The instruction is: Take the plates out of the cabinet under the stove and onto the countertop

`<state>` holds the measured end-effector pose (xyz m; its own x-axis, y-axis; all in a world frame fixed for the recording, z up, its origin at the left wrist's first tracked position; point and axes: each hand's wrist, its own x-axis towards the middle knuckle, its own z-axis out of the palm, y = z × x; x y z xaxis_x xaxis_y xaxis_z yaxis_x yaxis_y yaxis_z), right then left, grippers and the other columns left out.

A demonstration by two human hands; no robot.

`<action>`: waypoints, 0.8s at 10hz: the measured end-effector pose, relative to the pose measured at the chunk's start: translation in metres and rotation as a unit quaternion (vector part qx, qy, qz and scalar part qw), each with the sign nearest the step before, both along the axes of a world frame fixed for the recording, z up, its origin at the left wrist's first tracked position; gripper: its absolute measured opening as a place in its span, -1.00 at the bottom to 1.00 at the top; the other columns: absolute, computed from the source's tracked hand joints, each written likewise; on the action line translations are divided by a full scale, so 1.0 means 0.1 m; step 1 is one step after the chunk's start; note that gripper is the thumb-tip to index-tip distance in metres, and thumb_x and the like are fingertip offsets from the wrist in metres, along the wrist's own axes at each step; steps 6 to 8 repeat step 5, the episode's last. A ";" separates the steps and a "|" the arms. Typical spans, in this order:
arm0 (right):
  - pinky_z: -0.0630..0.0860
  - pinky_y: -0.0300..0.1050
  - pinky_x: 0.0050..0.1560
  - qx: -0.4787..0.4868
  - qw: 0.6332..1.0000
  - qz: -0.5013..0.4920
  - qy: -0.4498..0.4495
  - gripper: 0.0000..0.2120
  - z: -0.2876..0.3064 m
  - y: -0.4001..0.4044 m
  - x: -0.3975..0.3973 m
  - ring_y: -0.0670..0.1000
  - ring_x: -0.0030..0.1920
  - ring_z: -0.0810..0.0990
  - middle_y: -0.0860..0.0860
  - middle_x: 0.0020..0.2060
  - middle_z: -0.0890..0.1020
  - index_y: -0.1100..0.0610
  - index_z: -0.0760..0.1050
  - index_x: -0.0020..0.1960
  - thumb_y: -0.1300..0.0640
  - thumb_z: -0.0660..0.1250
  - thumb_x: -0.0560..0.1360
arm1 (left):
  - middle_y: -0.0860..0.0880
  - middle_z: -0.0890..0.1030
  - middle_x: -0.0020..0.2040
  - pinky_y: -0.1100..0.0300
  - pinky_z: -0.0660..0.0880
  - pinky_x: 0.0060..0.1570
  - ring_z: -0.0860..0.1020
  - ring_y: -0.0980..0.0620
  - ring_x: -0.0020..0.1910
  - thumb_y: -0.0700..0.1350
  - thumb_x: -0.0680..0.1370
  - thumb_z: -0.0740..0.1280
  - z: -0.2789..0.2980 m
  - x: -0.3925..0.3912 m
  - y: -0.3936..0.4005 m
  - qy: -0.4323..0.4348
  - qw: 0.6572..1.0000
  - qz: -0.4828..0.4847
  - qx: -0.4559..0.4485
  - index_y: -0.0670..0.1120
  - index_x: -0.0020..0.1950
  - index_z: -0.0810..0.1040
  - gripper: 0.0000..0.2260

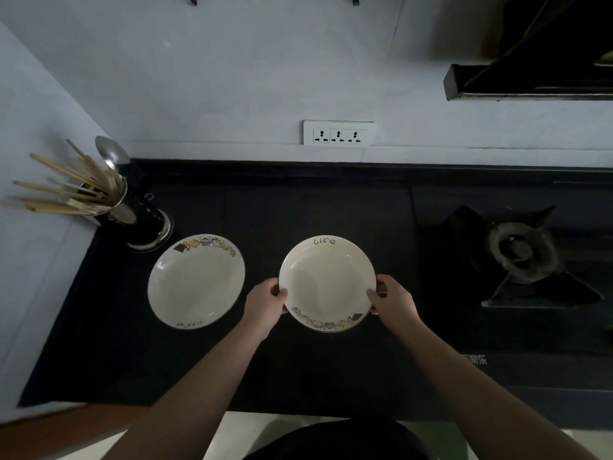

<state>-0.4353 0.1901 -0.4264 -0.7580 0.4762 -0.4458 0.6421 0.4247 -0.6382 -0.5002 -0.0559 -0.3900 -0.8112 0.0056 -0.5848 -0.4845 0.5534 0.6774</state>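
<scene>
Two white plates with a patterned rim band and the word "Life" are over the black countertop (pixel 298 370). The left plate (pixel 196 281) lies flat on the counter, free of both hands. My left hand (pixel 265 303) grips the left rim of the right plate (pixel 327 283), and my right hand (pixel 391 300) grips its right rim. I cannot tell whether this plate rests on the counter or hovers just above it. The cabinet under the stove is out of sight.
A metal utensil holder (pixel 132 214) with chopsticks and a ladle stands at the back left corner. A gas stove burner (pixel 520 254) is to the right. A wall socket strip (pixel 337 133) sits above the counter. A range hood (pixel 530 81) hangs at the upper right.
</scene>
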 end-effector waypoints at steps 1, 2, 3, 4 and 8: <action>0.46 -0.35 -0.41 -0.010 1.000 0.000 0.007 -0.65 0.03 0.02 0.04 -0.19 -0.22 0.57 -0.25 -0.20 0.49 -0.04 0.42 0.31 0.01 0.34 0.54 | -0.06 0.58 0.20 -0.01 0.62 0.05 0.59 0.05 0.01 -0.15 0.57 0.36 0.02 0.05 0.00 0.013 1.000 0.026 -0.003 -0.07 0.39 0.43 -0.62; 0.50 -0.30 -0.32 -0.026 1.000 0.007 0.002 -0.65 0.07 0.09 0.15 -0.18 -0.20 0.59 -0.23 -0.18 0.53 -0.04 0.40 0.33 0.00 0.31 0.56 | -0.04 0.60 0.17 0.00 0.61 0.07 0.60 0.10 -0.05 -0.09 0.57 0.35 0.04 0.12 -0.01 0.029 0.999 0.044 -0.006 -0.05 0.41 0.39 -0.58; 0.52 -0.27 -0.26 -0.047 0.999 0.013 -0.007 -0.64 0.14 0.17 0.34 -0.16 -0.16 0.62 -0.17 -0.16 0.56 -0.06 0.38 0.35 0.01 0.28 0.58 | -0.01 0.62 0.13 -0.04 0.57 0.13 0.62 0.06 0.00 -0.06 0.58 0.33 0.11 0.23 -0.05 0.043 0.998 0.036 -0.041 -0.02 0.42 0.38 -0.59; 0.42 -0.34 -0.33 -0.043 0.999 0.009 -0.008 -0.63 0.20 0.23 0.54 -0.19 -0.16 0.58 -0.19 -0.13 0.54 -0.09 0.35 0.37 -0.02 0.27 0.58 | -0.03 0.62 0.16 -0.03 0.55 0.16 0.61 0.04 0.06 -0.08 0.60 0.30 0.18 0.41 -0.11 0.064 0.996 0.017 -0.062 -0.01 0.42 0.37 -0.61; 0.36 -0.38 -0.31 -0.044 0.999 0.020 0.004 -0.64 0.25 0.25 0.71 -0.24 -0.15 0.54 -0.21 -0.11 0.52 -0.09 0.35 0.37 -0.04 0.25 0.58 | -0.02 0.60 0.16 0.07 0.53 0.16 0.58 0.06 0.10 -0.08 0.61 0.28 0.31 0.60 -0.12 0.111 0.989 -0.026 -0.099 -0.03 0.42 0.38 -0.63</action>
